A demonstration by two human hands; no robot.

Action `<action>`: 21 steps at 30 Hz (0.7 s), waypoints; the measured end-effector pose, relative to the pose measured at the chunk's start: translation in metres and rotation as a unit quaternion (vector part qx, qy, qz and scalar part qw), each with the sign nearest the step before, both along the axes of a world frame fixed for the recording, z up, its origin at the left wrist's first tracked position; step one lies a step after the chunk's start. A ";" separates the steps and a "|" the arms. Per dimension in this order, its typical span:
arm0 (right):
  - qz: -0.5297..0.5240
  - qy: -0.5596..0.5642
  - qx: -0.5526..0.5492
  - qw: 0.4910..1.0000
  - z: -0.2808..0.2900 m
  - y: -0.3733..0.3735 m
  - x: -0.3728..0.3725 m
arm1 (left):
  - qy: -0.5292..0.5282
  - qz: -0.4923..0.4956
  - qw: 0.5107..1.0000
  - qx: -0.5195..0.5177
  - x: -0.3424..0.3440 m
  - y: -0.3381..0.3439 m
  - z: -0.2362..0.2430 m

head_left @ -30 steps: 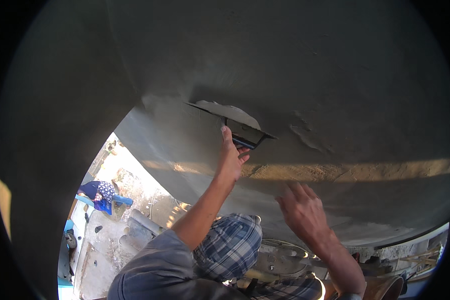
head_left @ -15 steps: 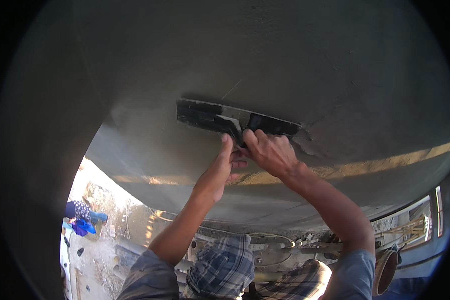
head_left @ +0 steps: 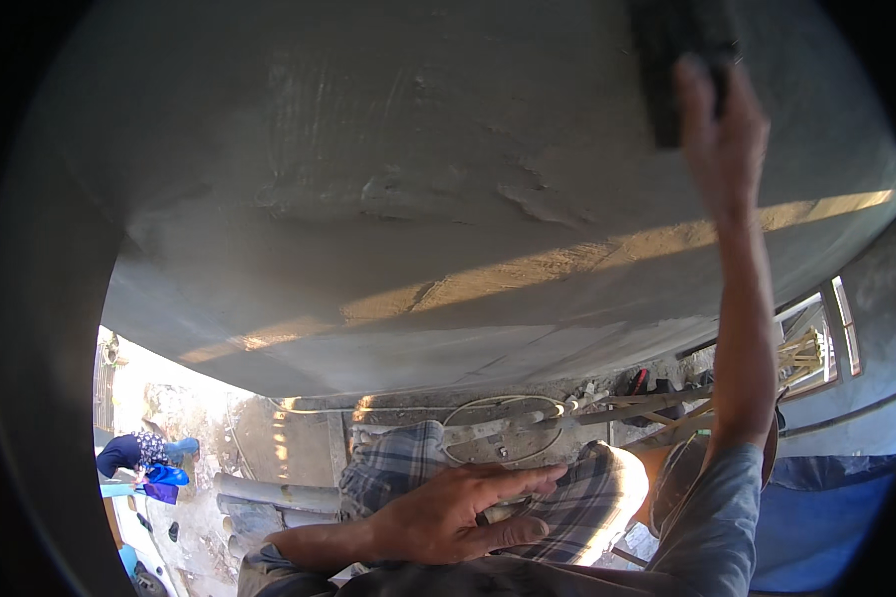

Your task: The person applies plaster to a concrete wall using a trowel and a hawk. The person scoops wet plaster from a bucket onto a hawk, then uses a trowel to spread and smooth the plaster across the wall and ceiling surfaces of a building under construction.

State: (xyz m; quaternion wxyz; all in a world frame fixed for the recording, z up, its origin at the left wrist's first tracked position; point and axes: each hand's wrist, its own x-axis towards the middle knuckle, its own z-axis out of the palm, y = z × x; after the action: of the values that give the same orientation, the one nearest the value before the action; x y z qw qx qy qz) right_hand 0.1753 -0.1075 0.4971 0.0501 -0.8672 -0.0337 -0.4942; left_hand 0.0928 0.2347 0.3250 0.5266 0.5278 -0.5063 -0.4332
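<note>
Gripping a dark trowel (head_left: 662, 80) at the upper right of the grey wall (head_left: 448, 109), right hand (head_left: 727, 144) blurred, fingers closed on it; left hand (head_left: 448, 515) hangs low over plaid cloth (head_left: 589, 502), fingers loosely extended, thumb apart; sunlit strip (head_left: 528, 274) crosses wall below.

A grey shirt (head_left: 503, 575) is worn up top, kinda faded, with the creased right sleeve (head_left: 712, 517) cut short around the elbow. Plaid bottoms (head_left: 558, 512) are worn below, checked in blue-grey and whitish, pretty washed out where they're hit by sun. The left hand (head_left: 458, 512) and right hand (head_left: 727, 139) are left bare, the right one badly blurred.
</note>
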 end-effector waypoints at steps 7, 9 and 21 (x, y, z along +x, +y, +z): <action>0.086 0.276 -0.267 0.919 -0.249 -0.053 -0.031 | -0.057 0.112 0.992 0.028 -0.023 -0.022 -0.014; 0.091 0.240 -0.298 0.919 -0.255 -0.057 -0.016 | -0.060 0.123 0.990 0.032 -0.029 -0.022 -0.015; -0.014 -0.013 -0.115 0.993 -0.006 -0.095 -0.020 | -0.080 0.151 0.981 0.086 -0.030 -0.036 -0.011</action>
State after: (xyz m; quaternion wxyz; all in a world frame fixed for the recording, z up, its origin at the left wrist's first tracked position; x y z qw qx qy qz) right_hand 0.1549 -0.2025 0.4907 -0.0571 -0.8614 -0.0789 -0.4985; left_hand 0.0627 0.1988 0.3141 0.4964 0.6747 -0.4217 -0.3471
